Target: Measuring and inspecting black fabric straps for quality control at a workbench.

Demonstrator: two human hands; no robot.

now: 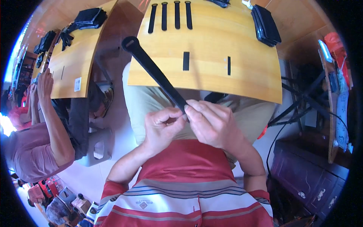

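Observation:
Between my hands is a black fabric strap (155, 73) with a rounded, slotted head; it slants up and left over the front edge of the wooden table (249, 79). My right hand (211, 123) pinches its narrow lower end between thumb and fingers. Thumb and forefinger of my left hand (164, 126) close on that same end, close beside the right fingertips. What my fingers do on the hidden tip cannot be made out. Several similar straps (165, 17) lie in a row at the table's far left.
A bundle of black straps (266, 26) lies at the table's right. Two dark narrow rectangles (186, 61) mark the tabletop. On the left, a person (43, 140) sits at another wooden table (77, 56) with black bundles. Right stand a dark cabinet (302, 178) and a cable.

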